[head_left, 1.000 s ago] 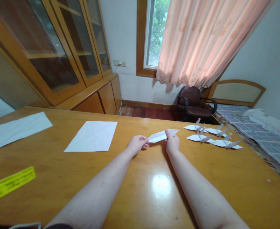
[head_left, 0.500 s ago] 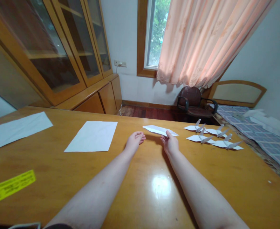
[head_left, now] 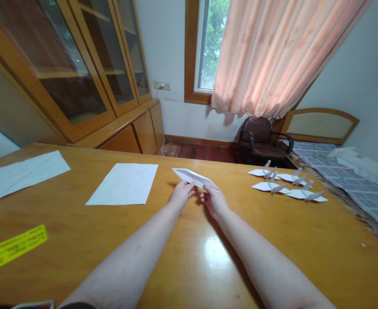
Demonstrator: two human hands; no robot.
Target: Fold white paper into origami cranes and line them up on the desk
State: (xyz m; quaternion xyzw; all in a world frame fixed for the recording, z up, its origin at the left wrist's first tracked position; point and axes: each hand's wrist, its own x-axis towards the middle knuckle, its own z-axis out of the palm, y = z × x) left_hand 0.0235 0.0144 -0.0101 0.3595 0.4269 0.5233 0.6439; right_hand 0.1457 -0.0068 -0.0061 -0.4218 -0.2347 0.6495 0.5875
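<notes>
A long, narrow piece of folded white paper (head_left: 195,177) with pointed ends is held just above the table, slanting down to the right. My right hand (head_left: 215,201) pinches it near its right end, thumb on top. At the lower edge near the middle, my left hand (head_left: 182,194) has its fingers closed on the paper, some of them hidden behind the hand. Several folded paper cranes (head_left: 272,187) stand in two rows to the right of my hands. To the left lies a flat white sheet of paper (head_left: 124,184).
Another white sheet (head_left: 24,175) lies at the far left of the wooden table (head_left: 182,266). A yellow strip with print (head_left: 15,249) is at the near left. Beyond the table are a glass-door cabinet (head_left: 134,128), a brown armchair (head_left: 261,135) and a bed (head_left: 337,159).
My right hand has brought the folded paper leftward and tilted it. My left hand, earlier apart from the paper, now holds its lower edge.
</notes>
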